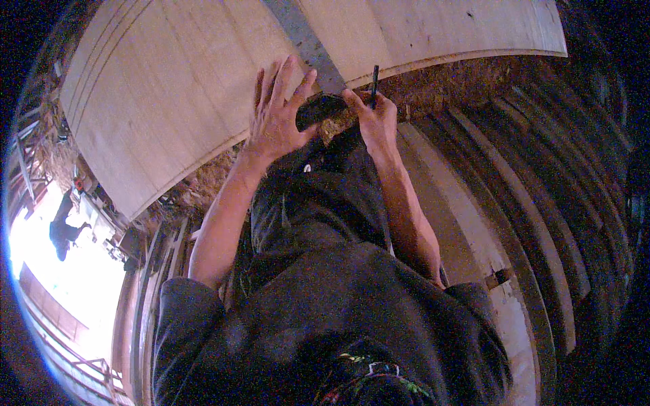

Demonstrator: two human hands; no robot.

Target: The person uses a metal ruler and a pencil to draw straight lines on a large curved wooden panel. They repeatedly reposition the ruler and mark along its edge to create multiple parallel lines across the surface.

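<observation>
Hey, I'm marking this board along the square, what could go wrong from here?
The left hand presses the square only near the board's edge, so its far end might swing and skew the line. The right hand holds the pencil right at the edge, where the tip could slip off. Sawdust under the board may let it shift.

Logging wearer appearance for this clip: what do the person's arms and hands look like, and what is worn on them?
Both hands, left hand and right hand, are bare: no gloves, rings or watch visible. The forearms are bare too; dark short sleeves end about the elbows, part of a dark top.
</observation>
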